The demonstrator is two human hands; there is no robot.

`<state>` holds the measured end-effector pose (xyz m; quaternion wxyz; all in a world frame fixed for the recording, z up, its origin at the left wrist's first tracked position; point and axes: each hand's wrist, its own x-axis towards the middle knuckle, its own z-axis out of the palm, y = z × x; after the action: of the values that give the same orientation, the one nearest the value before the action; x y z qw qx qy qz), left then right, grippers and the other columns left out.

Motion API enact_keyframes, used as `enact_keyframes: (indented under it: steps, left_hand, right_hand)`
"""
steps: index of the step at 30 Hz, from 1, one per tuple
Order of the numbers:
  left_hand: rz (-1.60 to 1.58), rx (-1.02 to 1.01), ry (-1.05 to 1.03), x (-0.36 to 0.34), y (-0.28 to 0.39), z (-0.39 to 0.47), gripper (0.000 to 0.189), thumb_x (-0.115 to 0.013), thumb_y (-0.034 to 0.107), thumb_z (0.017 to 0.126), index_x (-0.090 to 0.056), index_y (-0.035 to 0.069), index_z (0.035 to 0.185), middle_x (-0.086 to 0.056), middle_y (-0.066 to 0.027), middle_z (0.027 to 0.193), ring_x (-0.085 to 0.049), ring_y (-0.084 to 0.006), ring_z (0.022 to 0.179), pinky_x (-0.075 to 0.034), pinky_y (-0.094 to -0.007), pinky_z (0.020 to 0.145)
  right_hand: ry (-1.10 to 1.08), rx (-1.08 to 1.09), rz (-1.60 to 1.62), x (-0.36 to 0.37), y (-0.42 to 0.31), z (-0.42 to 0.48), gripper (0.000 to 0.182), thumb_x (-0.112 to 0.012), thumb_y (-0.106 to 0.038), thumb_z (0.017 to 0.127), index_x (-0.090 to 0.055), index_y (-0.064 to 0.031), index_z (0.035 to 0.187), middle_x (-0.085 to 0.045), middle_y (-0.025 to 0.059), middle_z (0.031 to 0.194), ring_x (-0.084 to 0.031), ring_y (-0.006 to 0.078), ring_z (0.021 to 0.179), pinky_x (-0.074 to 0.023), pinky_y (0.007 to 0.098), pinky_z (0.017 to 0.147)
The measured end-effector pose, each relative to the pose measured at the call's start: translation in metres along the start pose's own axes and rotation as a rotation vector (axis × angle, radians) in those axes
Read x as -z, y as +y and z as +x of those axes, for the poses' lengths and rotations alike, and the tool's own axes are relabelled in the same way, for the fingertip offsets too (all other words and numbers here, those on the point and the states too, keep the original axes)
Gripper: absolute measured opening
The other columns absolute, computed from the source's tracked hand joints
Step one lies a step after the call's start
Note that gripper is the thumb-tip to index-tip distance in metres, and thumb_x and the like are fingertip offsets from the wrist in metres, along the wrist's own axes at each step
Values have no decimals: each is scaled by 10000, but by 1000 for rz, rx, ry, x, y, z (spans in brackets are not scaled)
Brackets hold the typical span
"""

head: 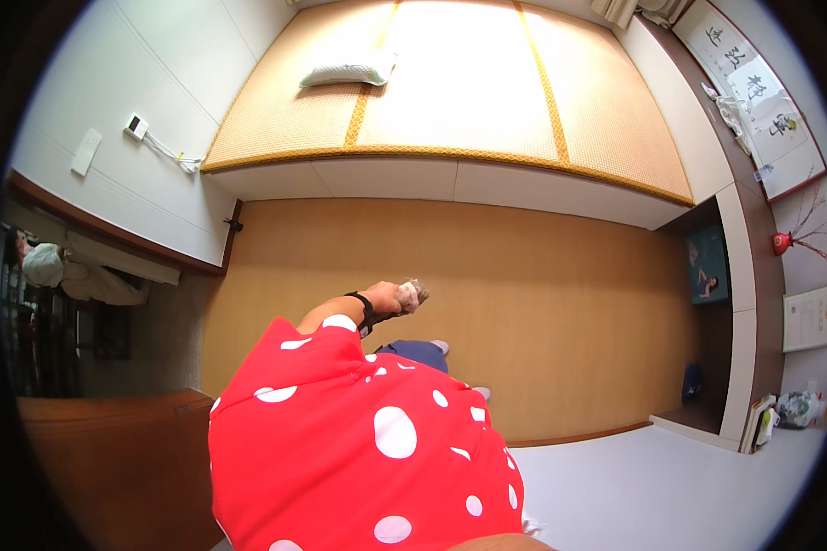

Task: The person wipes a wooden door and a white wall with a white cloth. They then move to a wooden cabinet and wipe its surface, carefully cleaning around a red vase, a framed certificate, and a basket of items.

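My left hand (384,297), with a black band at its wrist, is closed around a small crumpled wad (411,295) that looks whitish and grey; its material cannot be told. The hand is over the wood-coloured floor (524,296), left of the picture's middle. Below it show a dark blue trouser leg (417,352) and the tips of pale footwear (441,346). Only part of my right arm (499,543) appears at the bottom edge, and the right hand is out of view. Close to that arm, a bit of white crumpled material (532,527) lies against the pale desk or table surface (606,482).
A raised mat platform (262,127) bears a pillow (348,72). An open doorway stands at left, with a brown door (110,454) below it. Along the right run a cabinet (743,262), a red vase with twigs (782,242), books (757,423) and a plastic bag (797,410).
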<state>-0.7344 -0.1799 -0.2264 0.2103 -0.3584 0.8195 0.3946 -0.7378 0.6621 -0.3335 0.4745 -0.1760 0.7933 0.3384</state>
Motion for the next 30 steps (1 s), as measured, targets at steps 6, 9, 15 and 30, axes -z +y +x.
enact_keyframes:
  steps: [6, 9, 15, 30]
  left_hand:
    - [-7, 90, 19, -15, 12, -38, 368, -727, 231, 652, -706, 67, 981, -693, -161, 995, -650, -312, 971, -508, -372, 810]
    - [31, 83, -12, -12, 27, -47, 379, -711, 232, 659, -700, 64, 999, -689, -165, 1013, -646, -329, 974, -507, -375, 814]
    - [58, -6, 19, -22, 38, -36, 390, -730, 274, 649, -701, 88, 991, -698, -158, 962, -660, -312, 917, -517, -370, 801]
    - [-1, 49, -31, -33, 49, -37, 385, -691, 268, 677, -694, 88, 1017, -688, -149, 994, -640, -315, 963, -496, -359, 827]
  right_hand:
    - [-109, -455, -184, 212, 123, -110, 836, -303, -694, 894, -227, -132, 1508, -171, 28, 1587, -114, 257, 1469, -2, 744, 1071]
    - [-80, -589, -218, 234, 144, -97, 770, -282, -659, 924, -237, -155, 1505, -171, 23, 1585, -128, 240, 1468, -23, 743, 1077]
    - [39, -334, -148, 231, 65, -15, 760, -302, -663, 912, -245, -192, 1505, -166, 28, 1588, -126, 262, 1467, -12, 736, 1077]
    - [-116, -70, -120, 131, 52, 44, 741, -351, -675, 881, -265, -283, 1503, -153, 40, 1594, -121, 317, 1464, 14, 719, 1077]
